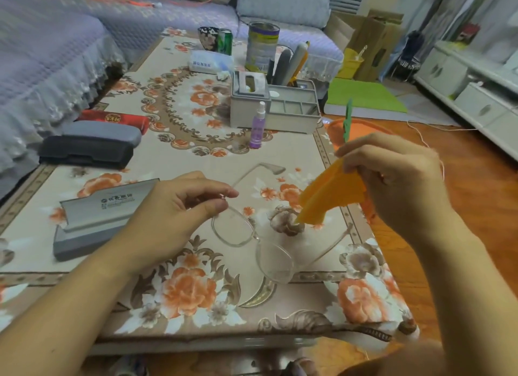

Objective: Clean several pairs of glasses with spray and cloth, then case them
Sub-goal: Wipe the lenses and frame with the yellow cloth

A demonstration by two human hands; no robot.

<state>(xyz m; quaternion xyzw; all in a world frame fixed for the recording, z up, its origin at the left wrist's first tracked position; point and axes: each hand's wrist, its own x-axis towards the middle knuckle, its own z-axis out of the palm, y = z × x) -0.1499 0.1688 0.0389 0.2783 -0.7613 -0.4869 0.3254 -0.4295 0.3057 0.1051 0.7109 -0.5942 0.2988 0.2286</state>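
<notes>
glasses (252, 244), clear frame, temples unfolded, held above the tabletop (179, 140); one temple pinched at the hinge end between thumb and forefinger of the left hand (179, 207), lenses hanging below and to the right of those fingers (227, 193).
cloth (330, 196), orange, folded, gripped at its upper edge by the curled fingers of the right hand (392, 176); its free end droops down-left from them, near the glasses but apart from the lenses.
case, open (95, 221), grey, lid raised with printed lettering, on the tabletop just left of the left hand.
cases, closed: black case (84, 152) and grey case (103, 133) side by side, red case (117, 120) beyond them, all well left of and beyond the left fingers.
spray bottle (258, 129), purple with white nozzle, upright, beyond both hands, touching or just beside the grey organiser (291, 114).
tissue box (249, 95), grey, at the organiser's left end.
tin (262, 46), green can (225, 40), dark cup (208, 37) and tissue pack (208, 61) at the far end.
tablecloth, floral, covers the whole tabletop.
sofa (56, 53), lilac cover, along the left side.
</notes>
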